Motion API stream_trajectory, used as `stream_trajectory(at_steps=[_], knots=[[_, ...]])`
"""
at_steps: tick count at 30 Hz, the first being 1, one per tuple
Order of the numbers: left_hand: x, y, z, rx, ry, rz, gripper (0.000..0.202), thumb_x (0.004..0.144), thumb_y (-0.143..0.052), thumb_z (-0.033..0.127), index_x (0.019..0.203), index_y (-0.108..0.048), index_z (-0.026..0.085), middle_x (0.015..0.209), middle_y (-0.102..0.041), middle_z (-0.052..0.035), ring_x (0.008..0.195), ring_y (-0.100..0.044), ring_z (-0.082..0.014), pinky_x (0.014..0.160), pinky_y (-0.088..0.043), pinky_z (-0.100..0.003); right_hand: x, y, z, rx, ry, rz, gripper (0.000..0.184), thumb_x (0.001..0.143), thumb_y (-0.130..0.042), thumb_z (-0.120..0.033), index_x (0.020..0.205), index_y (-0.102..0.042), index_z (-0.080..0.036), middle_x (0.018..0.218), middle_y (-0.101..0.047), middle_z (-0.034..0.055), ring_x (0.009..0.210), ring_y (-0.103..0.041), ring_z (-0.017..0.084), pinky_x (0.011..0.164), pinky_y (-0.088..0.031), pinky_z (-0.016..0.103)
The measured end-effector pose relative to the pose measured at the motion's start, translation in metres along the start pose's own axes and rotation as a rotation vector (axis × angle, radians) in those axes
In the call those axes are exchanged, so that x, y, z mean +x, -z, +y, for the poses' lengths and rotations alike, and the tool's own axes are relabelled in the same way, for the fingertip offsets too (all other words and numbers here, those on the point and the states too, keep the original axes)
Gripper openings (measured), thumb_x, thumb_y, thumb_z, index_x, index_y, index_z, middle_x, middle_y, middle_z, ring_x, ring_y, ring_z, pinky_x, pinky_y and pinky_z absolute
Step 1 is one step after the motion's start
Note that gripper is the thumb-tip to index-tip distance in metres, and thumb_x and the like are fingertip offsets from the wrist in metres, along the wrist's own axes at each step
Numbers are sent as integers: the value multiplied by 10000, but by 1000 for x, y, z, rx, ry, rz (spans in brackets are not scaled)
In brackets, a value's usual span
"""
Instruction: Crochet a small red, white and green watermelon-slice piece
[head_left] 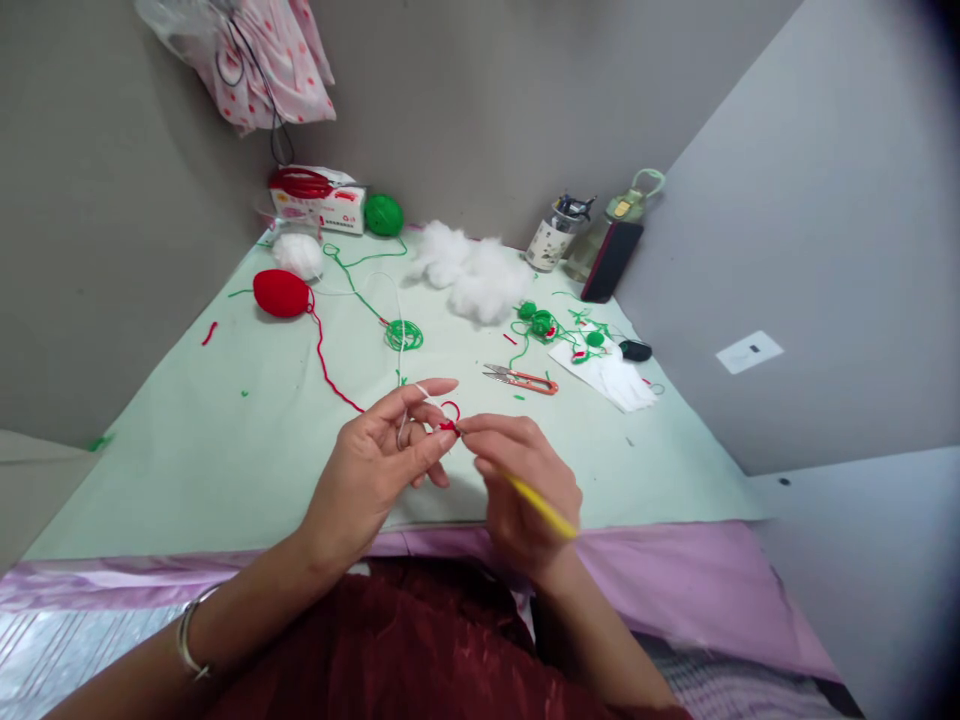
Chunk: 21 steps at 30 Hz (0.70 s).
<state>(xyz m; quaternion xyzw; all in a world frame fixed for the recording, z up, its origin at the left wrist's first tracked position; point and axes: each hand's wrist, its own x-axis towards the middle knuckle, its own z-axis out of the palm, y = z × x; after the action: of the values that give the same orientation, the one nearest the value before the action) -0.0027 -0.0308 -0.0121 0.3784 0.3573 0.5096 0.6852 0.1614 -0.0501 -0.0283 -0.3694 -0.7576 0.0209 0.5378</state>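
Note:
My left hand (386, 440) pinches a small piece of red crochet (448, 427) between thumb and fingers, with white yarn (401, 375) running over the raised index finger. In my right hand (529, 475) is a crochet hook (540, 503) with a yellow handle, its tip at the red piece. The tip itself is hidden by fingers and stitches. Red yarn (324, 365) trails from a red ball (282, 293) toward my left hand. A white yarn ball (298, 256) sits behind the red one.
Orange-handled thread snips (523, 379) lie beyond my right hand. White stuffing (480, 275), a green yarn ball (384, 214) and a coil of green yarn (403, 335) are farther back. Right: small green pieces (541, 323), a phone (613, 262), a pen cup (551, 240), a bottle (628, 203).

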Motion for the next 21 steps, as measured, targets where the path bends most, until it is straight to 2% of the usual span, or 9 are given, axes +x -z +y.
stream_trajectory(at_steps=[2, 3, 6, 8, 10, 12, 15, 19, 21], knots=[[1, 0, 0, -99, 75, -38, 434, 796, -911, 272, 1213, -795, 249, 749, -611, 63, 462, -430, -6, 471, -479, -133, -3, -3, 1, -159, 76, -4, 292, 1000, -627, -130, 1231, -725, -279, 1121, -763, 83, 1016, -740, 213, 834, -636, 351], [2, 1, 1, -151, 131, -62, 430, 803, -904, 280, 1216, -795, 226, 677, -566, 76, 435, -346, -1, 433, -445, -121, -3, -4, 2, -167, 77, 15, 299, 996, -633, -127, 1229, -732, -286, 1127, -760, 83, 1017, -738, 216, 833, -636, 359], [6, 3, 5, -243, 240, -72, 365, 820, -883, 230, 1172, -814, 163, 554, -418, 111, 434, -214, -2, 396, -373, -83, 1, -5, 3, 87, -125, 112, 252, 1023, -581, -135, 1146, -749, -277, 999, -761, 56, 895, -730, 196, 776, -630, 362], [6, 3, 7, -253, 225, -51, 365, 815, -875, 185, 1175, -815, 180, 618, -508, 86, 437, -232, 6, 394, -370, -77, 7, -4, 4, 310, -300, 157, 223, 1044, -548, -168, 1055, -752, -257, 894, -739, 31, 762, -695, 167, 693, -608, 334], [5, 0, 8, -223, 193, -68, 383, 813, -871, 179, 1189, -811, 224, 775, -634, 46, 429, -282, 21, 392, -394, -89, 12, -3, 5, 416, -370, 145, 205, 1045, -560, -201, 992, -754, -244, 873, -735, 27, 740, -685, 161, 674, -598, 323], [3, -3, 6, -176, 155, -88, 371, 819, -869, 196, 1182, -813, 252, 885, -673, 31, 425, -330, 27, 399, -431, -106, 14, -4, 4, 398, -335, 100, 187, 1032, -587, -194, 996, -762, -248, 916, -762, 34, 837, -718, 180, 742, -615, 338], [2, -6, 3, -134, 108, -56, 343, 814, -880, 225, 1152, -823, 250, 885, -666, 35, 433, -375, 22, 427, -475, -122, 9, -8, 3, 260, -217, 80, 247, 1014, -601, -126, 1115, -768, -278, 983, -779, 38, 935, -737, 186, 804, -625, 341], [6, -3, 2, -203, 179, -54, 392, 797, -898, 244, 1180, -821, 216, 677, -573, 68, 411, -284, 15, 392, -414, -101, 1, -9, 2, 23, -73, 72, 352, 979, -647, -90, 1228, -761, -311, 1105, -772, 65, 992, -739, 203, 818, -628, 355], [8, 1, 4, -260, 248, -68, 365, 791, -896, 231, 1144, -834, 164, 592, -473, 92, 421, -221, 10, 375, -367, -83, 2, -6, 4, 93, -130, 102, 305, 988, -637, -102, 1173, -779, -300, 1048, -777, 58, 933, -734, 196, 785, -621, 349]])
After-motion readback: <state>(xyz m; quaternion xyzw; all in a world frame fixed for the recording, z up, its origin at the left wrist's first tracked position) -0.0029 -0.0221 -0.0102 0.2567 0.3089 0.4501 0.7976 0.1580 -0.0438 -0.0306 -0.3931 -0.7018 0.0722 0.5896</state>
